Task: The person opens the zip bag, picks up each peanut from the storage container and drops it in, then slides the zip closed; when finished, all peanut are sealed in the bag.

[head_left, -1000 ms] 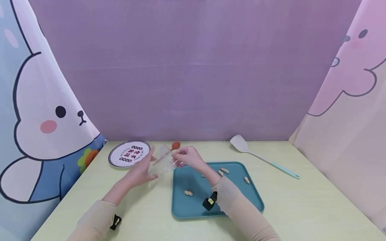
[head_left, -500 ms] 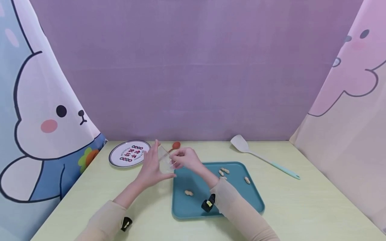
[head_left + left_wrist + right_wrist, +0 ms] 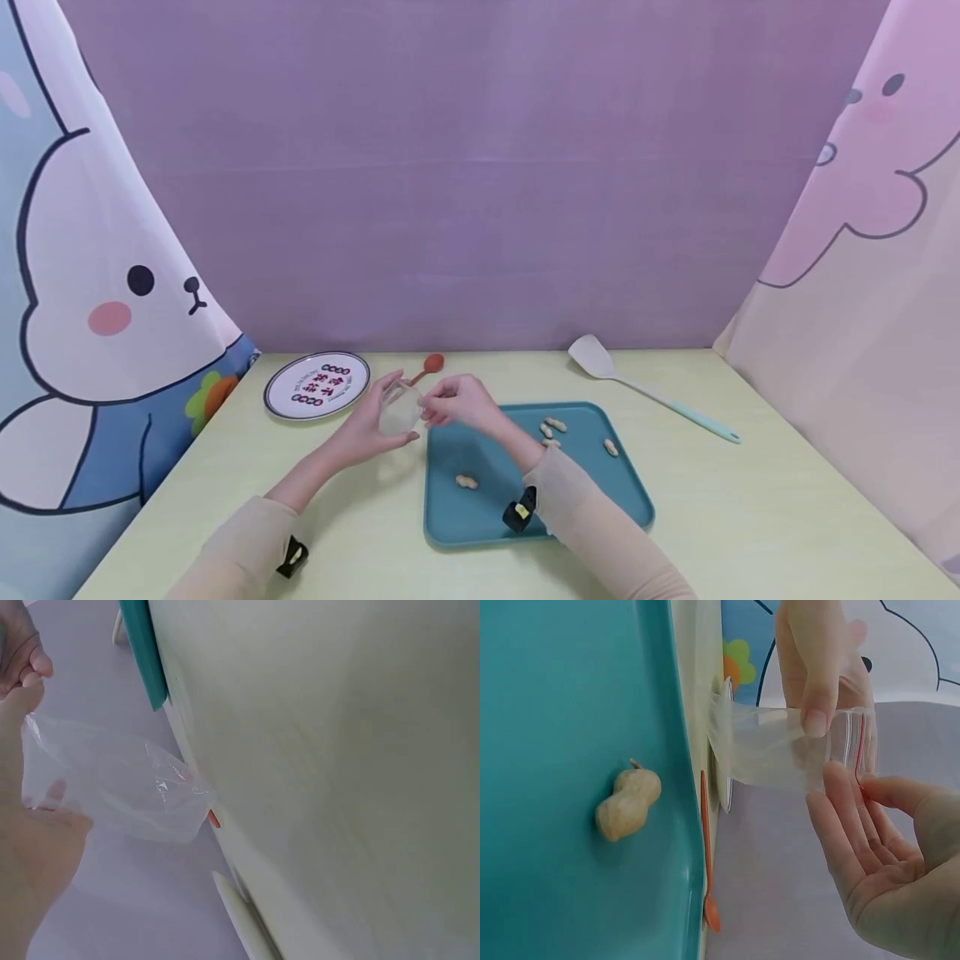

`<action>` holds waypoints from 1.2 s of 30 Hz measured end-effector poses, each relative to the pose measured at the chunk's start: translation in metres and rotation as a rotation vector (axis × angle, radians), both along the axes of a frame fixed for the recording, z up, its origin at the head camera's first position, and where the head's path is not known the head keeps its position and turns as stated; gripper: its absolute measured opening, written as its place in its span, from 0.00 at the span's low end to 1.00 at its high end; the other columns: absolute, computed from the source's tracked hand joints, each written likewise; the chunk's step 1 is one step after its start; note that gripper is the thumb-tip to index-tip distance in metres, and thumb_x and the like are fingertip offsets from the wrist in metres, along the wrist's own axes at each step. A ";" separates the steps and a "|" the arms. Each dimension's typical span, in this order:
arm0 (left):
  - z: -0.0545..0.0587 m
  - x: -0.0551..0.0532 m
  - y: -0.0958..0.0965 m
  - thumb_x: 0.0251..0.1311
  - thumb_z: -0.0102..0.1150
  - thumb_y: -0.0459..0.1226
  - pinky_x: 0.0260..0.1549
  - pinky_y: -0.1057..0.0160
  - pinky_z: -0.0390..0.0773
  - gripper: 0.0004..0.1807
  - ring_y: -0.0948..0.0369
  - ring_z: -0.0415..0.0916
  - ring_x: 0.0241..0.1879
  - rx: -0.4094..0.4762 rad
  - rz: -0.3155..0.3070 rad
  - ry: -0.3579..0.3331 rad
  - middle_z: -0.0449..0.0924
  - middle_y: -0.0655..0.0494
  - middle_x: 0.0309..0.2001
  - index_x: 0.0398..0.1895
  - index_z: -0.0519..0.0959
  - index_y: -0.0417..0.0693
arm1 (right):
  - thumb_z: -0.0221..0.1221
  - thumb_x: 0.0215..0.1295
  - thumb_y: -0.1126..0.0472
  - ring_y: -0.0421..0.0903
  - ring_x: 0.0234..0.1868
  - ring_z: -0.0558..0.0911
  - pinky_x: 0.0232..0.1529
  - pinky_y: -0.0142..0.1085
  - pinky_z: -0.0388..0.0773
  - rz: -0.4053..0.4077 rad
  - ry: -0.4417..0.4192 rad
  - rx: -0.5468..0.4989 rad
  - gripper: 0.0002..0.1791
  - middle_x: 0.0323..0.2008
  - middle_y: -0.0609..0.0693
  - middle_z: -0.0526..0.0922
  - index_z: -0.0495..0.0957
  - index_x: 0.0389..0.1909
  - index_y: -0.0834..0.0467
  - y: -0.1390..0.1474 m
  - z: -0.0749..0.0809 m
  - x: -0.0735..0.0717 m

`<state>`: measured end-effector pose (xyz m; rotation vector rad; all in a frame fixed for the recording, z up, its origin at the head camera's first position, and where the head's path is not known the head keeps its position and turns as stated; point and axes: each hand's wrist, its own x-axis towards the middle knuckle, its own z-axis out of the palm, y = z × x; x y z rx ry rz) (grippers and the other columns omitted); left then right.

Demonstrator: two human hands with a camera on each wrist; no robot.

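Note:
A clear plastic zip bag [image 3: 400,410] is held up between both hands, left of the tray, its mouth edged by a red line in the right wrist view. My left hand [image 3: 360,432] curves round the mouth, with the thumb [image 3: 817,712] on the near side and fingers behind. The right hand [image 3: 467,403] pinches the opposite edge of the mouth between thumb and fingers. In the left wrist view the bag [image 3: 112,780] hangs loose and see-through, with no contents visible. Several peanuts in their shells, one of them a peanut [image 3: 628,802] near the tray's rim, lie apart from both hands.
A teal tray [image 3: 495,521] bears the peanuts, including one peanut [image 3: 467,482] at its left. Behind the hands lie a round printed plate [image 3: 317,386] and an orange spoon [image 3: 433,363]. At the back right rests a spatula [image 3: 595,358] with a mint handle.
The left hand has come in from the left and now grasps round the bag's mouth, which stands wider open. The right hand keeps its pinch in nearly the same place.

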<state>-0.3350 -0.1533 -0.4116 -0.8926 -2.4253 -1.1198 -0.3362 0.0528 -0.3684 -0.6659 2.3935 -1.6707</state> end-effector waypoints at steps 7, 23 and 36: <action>-0.002 0.002 -0.005 0.42 0.74 0.39 0.53 0.42 0.72 0.52 0.45 0.69 0.57 0.014 -0.034 -0.066 0.69 0.40 0.59 0.69 0.53 0.37 | 0.61 0.62 0.58 0.63 0.35 0.84 0.40 0.52 0.81 0.011 -0.034 0.005 0.12 0.28 0.57 0.86 0.83 0.35 0.64 -0.002 -0.003 0.000; -0.006 0.004 -0.010 0.42 0.74 0.44 0.58 0.42 0.69 0.51 0.48 0.71 0.57 0.009 0.023 -0.036 0.74 0.42 0.54 0.68 0.57 0.36 | 0.61 0.62 0.58 0.51 0.29 0.86 0.37 0.47 0.83 0.017 -0.045 0.009 0.12 0.28 0.57 0.86 0.82 0.35 0.64 -0.002 -0.007 0.000; -0.006 0.004 -0.006 0.42 0.74 0.43 0.58 0.44 0.70 0.47 0.48 0.75 0.54 0.076 0.034 -0.076 0.75 0.46 0.52 0.65 0.61 0.37 | 0.58 0.65 0.58 0.54 0.42 0.83 0.40 0.35 0.82 0.042 0.131 0.072 0.12 0.39 0.56 0.84 0.80 0.45 0.59 0.068 -0.003 0.002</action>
